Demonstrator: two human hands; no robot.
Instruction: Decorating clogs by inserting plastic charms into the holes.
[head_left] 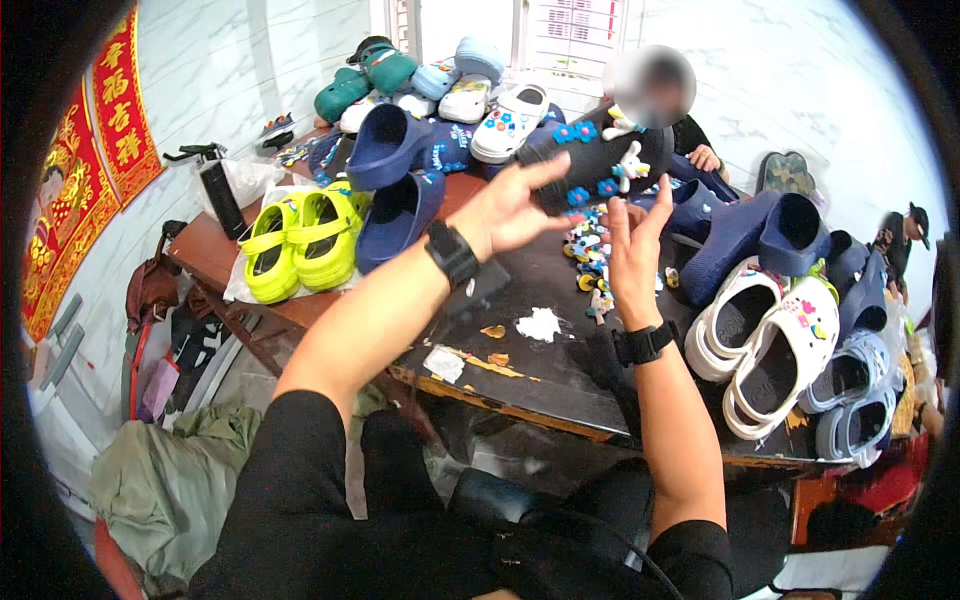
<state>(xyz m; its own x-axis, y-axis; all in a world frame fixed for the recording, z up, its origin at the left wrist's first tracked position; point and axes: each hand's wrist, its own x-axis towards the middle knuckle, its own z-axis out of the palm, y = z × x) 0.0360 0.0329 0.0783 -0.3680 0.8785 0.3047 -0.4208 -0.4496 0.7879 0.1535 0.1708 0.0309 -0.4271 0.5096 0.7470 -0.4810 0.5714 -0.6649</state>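
A black clog (597,172) with blue flower charms and a white animal-shaped charm is tilted up above the far part of the table. My left hand (512,208) has its end between thumb and fingers, the thumb across it and the fingers stretched out below. Raised beside the clog's lower right side, my right hand (636,255) is open, its fingers apart and the tips close to the clog. Whether they touch it I cannot tell. Small colourful charms (588,255) lie in a pile on the table between my hands. Both wrists wear black bands.
The dark table (480,335) has a chipped front edge. Yellow-green clogs (305,245), navy clogs (402,210) and a black pump bottle (221,196) stand left. White clogs (782,345) and light blue clogs (852,400) line the right. Another person (690,135) sits across the table.
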